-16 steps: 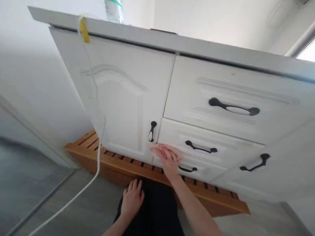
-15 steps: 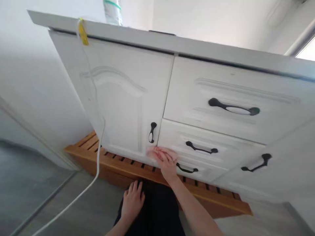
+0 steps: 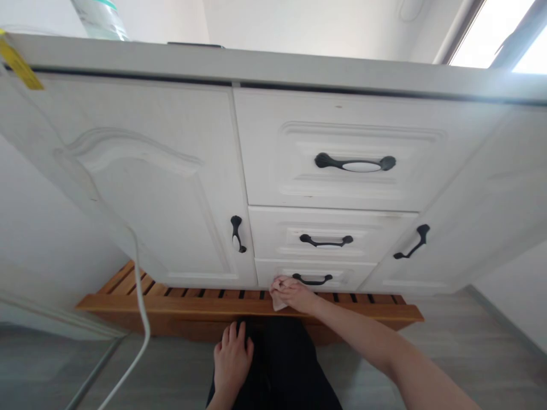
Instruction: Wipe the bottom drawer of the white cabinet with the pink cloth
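Right hand [image 3: 296,295] holding pink cloth [image 3: 278,300], left hand [image 3: 232,357] loose on knee [image 3: 258,364], yellow label [image 3: 19,62] unreadable

R grip [image 3: 294,294] w/ cloth [image 3: 277,299] (pale pink), at btm drawer [image 3: 347,277]

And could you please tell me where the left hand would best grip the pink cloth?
Probably, pinch the pink cloth by its loose lower part, bringing the left hand in from below left. That part sticks out below the right hand, and the right forearm lies to the other side. The cloth looks soft and bunched, so a light pinch should do.
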Tool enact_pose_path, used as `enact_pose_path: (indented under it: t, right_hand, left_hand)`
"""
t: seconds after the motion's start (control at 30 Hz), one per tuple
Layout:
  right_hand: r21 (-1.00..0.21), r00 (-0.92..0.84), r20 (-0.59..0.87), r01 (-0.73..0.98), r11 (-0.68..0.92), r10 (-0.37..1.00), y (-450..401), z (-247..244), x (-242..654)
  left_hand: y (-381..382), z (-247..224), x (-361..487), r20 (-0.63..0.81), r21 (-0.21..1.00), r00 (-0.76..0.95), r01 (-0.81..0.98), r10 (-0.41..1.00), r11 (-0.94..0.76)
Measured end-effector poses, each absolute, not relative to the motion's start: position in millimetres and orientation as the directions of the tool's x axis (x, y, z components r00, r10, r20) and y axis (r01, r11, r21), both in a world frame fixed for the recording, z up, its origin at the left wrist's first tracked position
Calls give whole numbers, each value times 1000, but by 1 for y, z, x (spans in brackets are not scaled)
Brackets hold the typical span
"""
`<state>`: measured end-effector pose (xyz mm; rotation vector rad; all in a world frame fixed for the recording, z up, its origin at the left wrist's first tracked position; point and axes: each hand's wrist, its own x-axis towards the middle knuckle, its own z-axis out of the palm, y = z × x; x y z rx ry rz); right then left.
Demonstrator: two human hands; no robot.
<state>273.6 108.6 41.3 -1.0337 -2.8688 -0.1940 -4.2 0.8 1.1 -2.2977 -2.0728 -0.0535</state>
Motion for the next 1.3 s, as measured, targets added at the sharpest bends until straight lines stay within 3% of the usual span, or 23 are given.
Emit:
enact_pose_path:
  t: [0.17, 0.7, 1.03, 1.13, 1.3]
  right_hand:
    - [87, -789, 154, 611, 787, 595, 85, 47, 328]
    - [185, -770, 240, 634, 751, 591, 59, 59, 382]
    - [125, -629, 158, 778, 616, 762, 23, 67, 451]
    - [15, -481, 134, 875, 483, 867, 2, 77, 466]
    - [-352, 82, 174, 936, -16, 981, -42, 70, 499]
  left_hand:
    - [-1, 2, -7, 33, -37, 89, 995, 995, -87]
    - [1, -6, -2, 12, -119, 109, 987, 994, -107]
    - [-1, 2, 2, -10, -141, 112, 984, 994, -112]
    - [-2, 6, 4, -19, -138, 110, 984, 994, -111]
    - [-6, 1, 2, -39, -127, 102, 986, 994, -106]
